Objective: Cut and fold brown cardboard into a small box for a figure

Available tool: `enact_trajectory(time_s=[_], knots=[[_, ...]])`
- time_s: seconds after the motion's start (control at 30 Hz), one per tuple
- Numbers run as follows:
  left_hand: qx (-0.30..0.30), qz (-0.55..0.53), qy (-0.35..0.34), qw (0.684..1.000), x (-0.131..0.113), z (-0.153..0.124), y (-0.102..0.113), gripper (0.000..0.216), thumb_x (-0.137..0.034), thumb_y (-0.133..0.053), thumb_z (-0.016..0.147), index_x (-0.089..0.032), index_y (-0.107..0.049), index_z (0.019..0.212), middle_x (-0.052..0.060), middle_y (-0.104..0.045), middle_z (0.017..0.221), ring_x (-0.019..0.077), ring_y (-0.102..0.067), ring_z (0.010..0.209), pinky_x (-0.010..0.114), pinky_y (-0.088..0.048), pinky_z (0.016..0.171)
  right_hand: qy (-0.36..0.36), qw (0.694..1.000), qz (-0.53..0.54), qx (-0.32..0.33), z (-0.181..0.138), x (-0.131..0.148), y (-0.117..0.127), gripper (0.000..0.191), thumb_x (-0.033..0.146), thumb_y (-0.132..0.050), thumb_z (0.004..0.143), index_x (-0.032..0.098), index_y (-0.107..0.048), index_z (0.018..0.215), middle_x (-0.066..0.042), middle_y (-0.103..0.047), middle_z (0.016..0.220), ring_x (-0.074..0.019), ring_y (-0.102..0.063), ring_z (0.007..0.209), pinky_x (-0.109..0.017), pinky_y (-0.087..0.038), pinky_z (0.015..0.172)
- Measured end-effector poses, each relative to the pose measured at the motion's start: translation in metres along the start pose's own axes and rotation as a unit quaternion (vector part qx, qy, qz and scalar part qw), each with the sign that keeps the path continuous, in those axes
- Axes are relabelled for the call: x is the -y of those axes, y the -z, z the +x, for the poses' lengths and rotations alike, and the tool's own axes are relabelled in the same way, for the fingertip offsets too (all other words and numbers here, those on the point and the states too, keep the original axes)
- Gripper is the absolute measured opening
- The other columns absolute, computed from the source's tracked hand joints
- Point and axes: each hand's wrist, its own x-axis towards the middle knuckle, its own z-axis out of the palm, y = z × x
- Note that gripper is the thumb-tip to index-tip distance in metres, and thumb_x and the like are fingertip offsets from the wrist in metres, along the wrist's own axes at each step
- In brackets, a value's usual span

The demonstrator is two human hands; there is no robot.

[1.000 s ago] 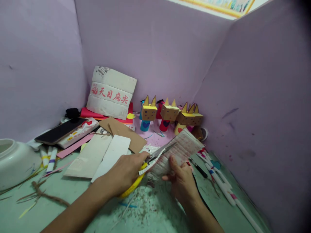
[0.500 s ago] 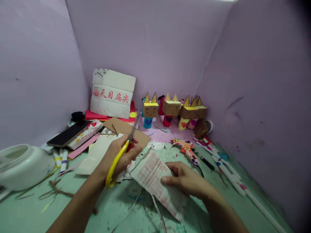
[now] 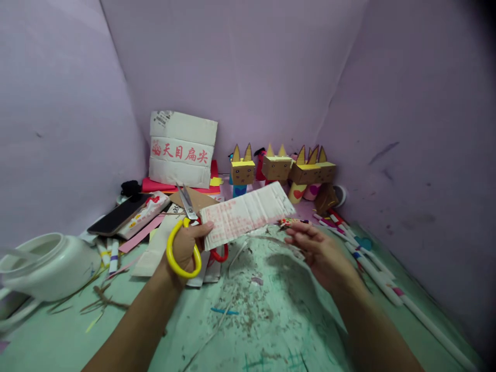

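Note:
My left hand (image 3: 188,244) is closed, pinching one end of a white cardboard piece (image 3: 248,214) with faint red print. The same hand also holds scissors (image 3: 183,271), one loop yellow and one red, with the blades pointing up and away. The cardboard is raised above the table and slants up to the right. My right hand (image 3: 318,250) is off the cardboard, near its right end, with fingers slightly apart. A pale, thin strip (image 3: 277,242) lies by its fingertips; whether they touch it is unclear.
Box-headed cardboard figures (image 3: 277,168) stand at the back beside a white printed board (image 3: 182,150). On the left are a white pot (image 3: 54,274), a phone (image 3: 118,214) and twigs (image 3: 103,299). Markers (image 3: 375,274) line the right side. A blue scrap (image 3: 225,311) lies in front.
The cardboard has been lifted and turned, passing from my right hand into my left. My right hand has let go and moved right. The scissors have tilted leftward.

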Motion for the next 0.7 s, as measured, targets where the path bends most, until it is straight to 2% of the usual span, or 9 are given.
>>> enact_trajectory(time_s=[0.07, 0.13, 0.2, 0.3, 0.37, 0.47, 0.53, 0.63, 0.7], knots=[[-0.016, -0.05, 0.01, 0.999, 0.006, -0.003, -0.008, 0.038, -0.006, -0.055, 0.065, -0.01, -0.061, 0.101, 0.007, -0.071, 0.074, 0.0252, -0.068, 0.077, 0.035, -0.056, 0.069, -0.014, 0.995, -0.037, 0.089, -0.009, -0.011, -0.015, 0.039, 0.025, -0.082, 0.052, 0.017, -0.066, 0.086, -0.005, -0.07, 0.081, -0.0175, -0.065, 0.07, -0.027, -0.049, 0.059], [-0.021, -0.097, 0.026, 0.995, 0.017, -0.009, -0.016, 0.039, -0.004, -0.052, 0.068, -0.011, -0.061, 0.105, 0.006, -0.071, 0.074, 0.0235, -0.069, 0.079, 0.034, -0.056, 0.074, 0.016, 0.985, -0.053, 0.162, -0.02, -0.024, -0.033, 0.036, 0.03, -0.08, 0.057, 0.016, -0.066, 0.087, -0.006, -0.071, 0.082, -0.0176, -0.064, 0.076, -0.03, -0.049, 0.07], [-0.023, -0.121, 0.034, 0.992, 0.03, -0.016, -0.023, 0.038, -0.003, -0.053, 0.069, -0.011, -0.06, 0.105, 0.003, -0.07, 0.07, 0.0215, -0.069, 0.076, 0.032, -0.056, 0.075, 0.049, 0.976, -0.074, 0.2, -0.029, -0.035, -0.048, 0.034, 0.039, -0.074, 0.065, 0.016, -0.067, 0.087, -0.008, -0.07, 0.086, -0.0185, -0.063, 0.076, -0.031, -0.049, 0.07], [-0.014, -0.114, 0.013, 0.993, 0.047, -0.025, -0.029, 0.033, -0.006, -0.06, 0.067, -0.013, -0.061, 0.1, 0.0, -0.068, 0.066, 0.0202, -0.068, 0.07, 0.031, -0.056, 0.073, 0.144, 0.973, -0.117, 0.14, -0.035, -0.042, -0.058, 0.032, 0.042, -0.068, 0.07, 0.017, -0.07, 0.09, -0.008, -0.068, 0.094, -0.0234, -0.061, 0.091, -0.035, -0.047, 0.081], [0.003, -0.098, 0.019, 0.995, 0.052, -0.028, -0.03, 0.029, -0.01, -0.063, 0.064, -0.014, -0.059, 0.092, 0.001, -0.068, 0.067, 0.0201, -0.067, 0.068, 0.031, -0.056, 0.07, 0.178, 0.969, -0.137, 0.102, -0.035, -0.041, -0.056, 0.029, 0.039, -0.067, 0.07, 0.016, -0.072, 0.088, -0.009, -0.068, 0.096, -0.0254, -0.059, 0.095, -0.036, -0.044, 0.085], [0.005, -0.07, 0.039, 0.997, 0.054, -0.028, -0.026, 0.028, -0.015, -0.069, 0.06, -0.018, -0.052, 0.082, -0.002, -0.065, 0.063, 0.0162, -0.064, 0.059, 0.028, -0.054, 0.059, 0.118, 0.984, -0.098, 0.088, -0.032, -0.037, -0.05, 0.028, 0.038, -0.067, 0.067, 0.013, -0.072, 0.079, -0.008, -0.071, 0.08, -0.0231, -0.061, 0.074, -0.034, -0.047, 0.071], [-0.012, -0.031, 0.019, 0.999, 0.054, -0.024, -0.021, 0.034, -0.02, -0.072, 0.059, -0.02, -0.047, 0.082, -0.007, -0.06, 0.057, 0.0122, -0.058, 0.05, 0.023, -0.05, 0.05, 0.081, 0.992, -0.065, 0.07, -0.031, -0.035, -0.048, 0.027, 0.037, -0.066, 0.065, 0.012, -0.071, 0.076, -0.006, -0.07, 0.071, -0.0206, -0.059, 0.064, -0.031, -0.046, 0.063], [-0.026, 0.03, -0.054, 0.998, 0.054, -0.019, -0.014, 0.043, -0.022, -0.075, 0.056, -0.021, -0.046, 0.087, -0.01, -0.056, 0.054, 0.0094, -0.054, 0.047, 0.019, -0.045, 0.047, 0.08, 0.993, -0.048, 0.07, -0.031, -0.034, -0.046, 0.025, 0.034, -0.069, 0.062, 0.014, -0.07, 0.077, -0.005, -0.071, 0.074, -0.0215, -0.061, 0.069, -0.031, -0.046, 0.066], [-0.028, 0.035, -0.088, 0.995, 0.054, -0.017, -0.012, 0.045, -0.02, -0.076, 0.054, -0.02, -0.046, 0.088, -0.009, -0.058, 0.057, 0.0094, -0.056, 0.05, 0.019, -0.046, 0.05, 0.088, 0.991, -0.034, 0.098, -0.033, -0.034, -0.046, 0.026, 0.035, -0.071, 0.063, 0.015, -0.07, 0.08, -0.006, -0.072, 0.08, -0.023, -0.062, 0.074, -0.033, -0.046, 0.07]])
